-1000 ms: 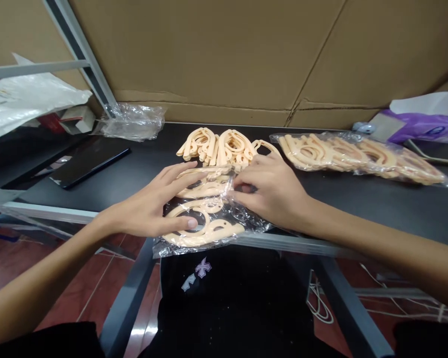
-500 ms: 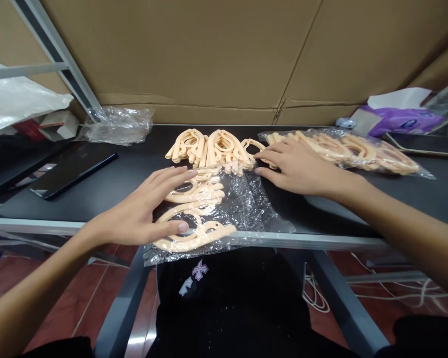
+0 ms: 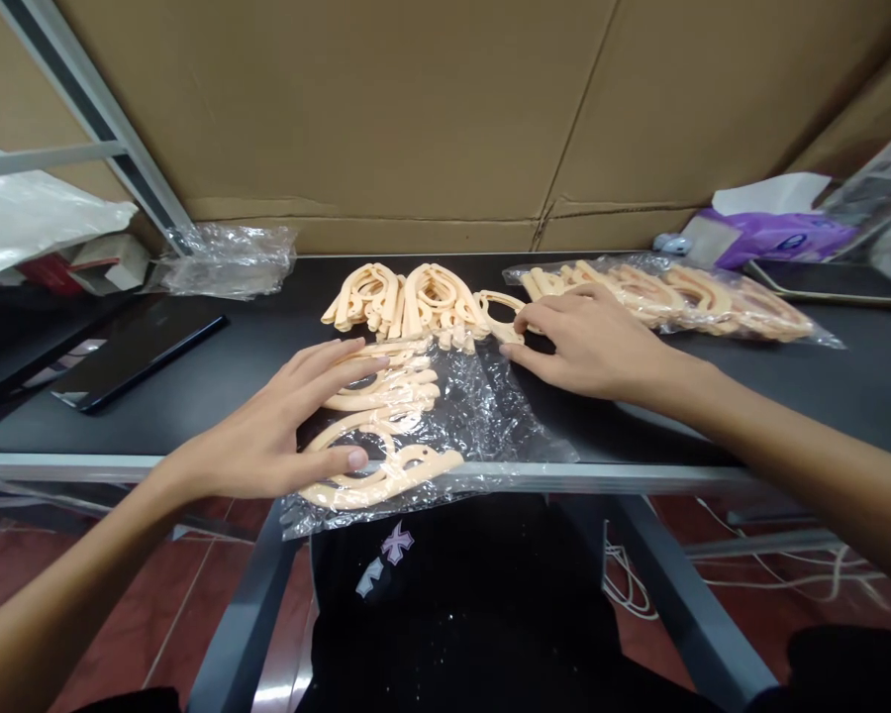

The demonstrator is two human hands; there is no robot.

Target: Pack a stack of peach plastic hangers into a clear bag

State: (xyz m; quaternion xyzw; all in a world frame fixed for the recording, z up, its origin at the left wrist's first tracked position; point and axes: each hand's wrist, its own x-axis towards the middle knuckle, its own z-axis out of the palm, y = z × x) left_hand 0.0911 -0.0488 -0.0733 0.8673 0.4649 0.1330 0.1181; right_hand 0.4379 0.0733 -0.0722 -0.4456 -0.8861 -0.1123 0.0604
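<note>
At the bench's front edge, the left hand's spread fingers press a clear bag of beige hangers; the right hand's fingers, slightly parted, touch a loose hanger.

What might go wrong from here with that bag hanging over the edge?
The bag, partly over the table's edge, might slide off if the left hand lets up.

The right hand is at a loose hanger beside the pile, so pulling it could knock others askew.

A crinkled clear bag of cream looped pieces overhangs the table's front edge, near a loose looped piece.
</note>
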